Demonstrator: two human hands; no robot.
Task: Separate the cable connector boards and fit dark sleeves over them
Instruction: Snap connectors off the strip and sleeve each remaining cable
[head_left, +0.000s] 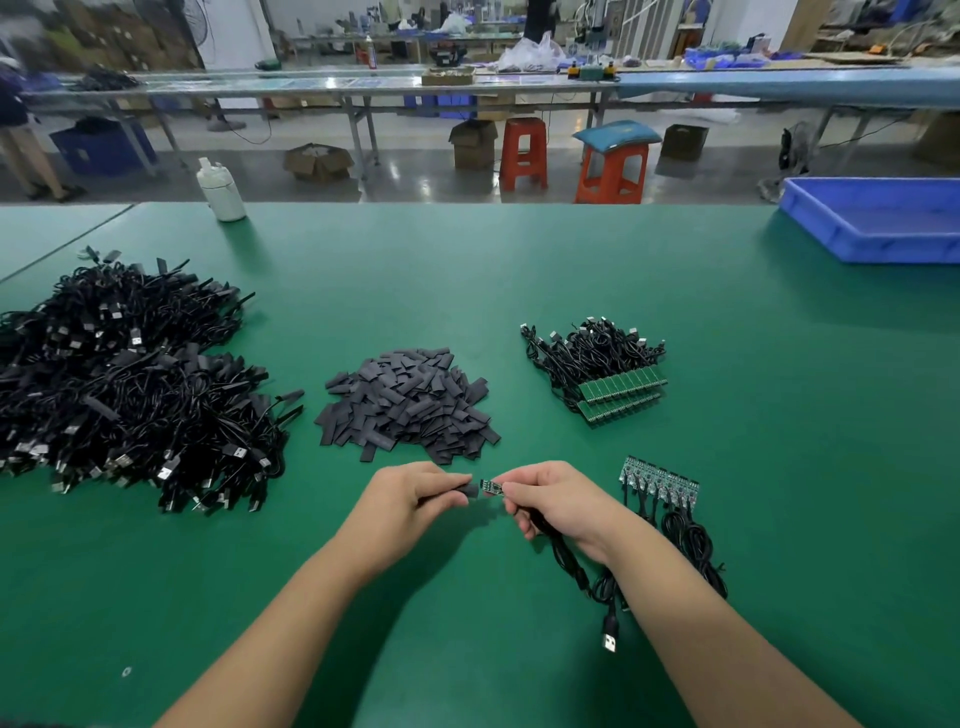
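Your left hand (415, 498) pinches a dark sleeve (469, 491) with its mouth facing the connector board (491, 487) your right hand (553, 498) grips above the desk (675, 291), aligned for sliding on

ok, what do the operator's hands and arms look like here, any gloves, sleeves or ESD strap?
Both hands are bare: no gloves or finger cots on the left hand or the right hand. Both forearms are uncovered as far as the frame shows, with no sleeves in view. No wrist strap, watch, ring or cable shows on either wrist.
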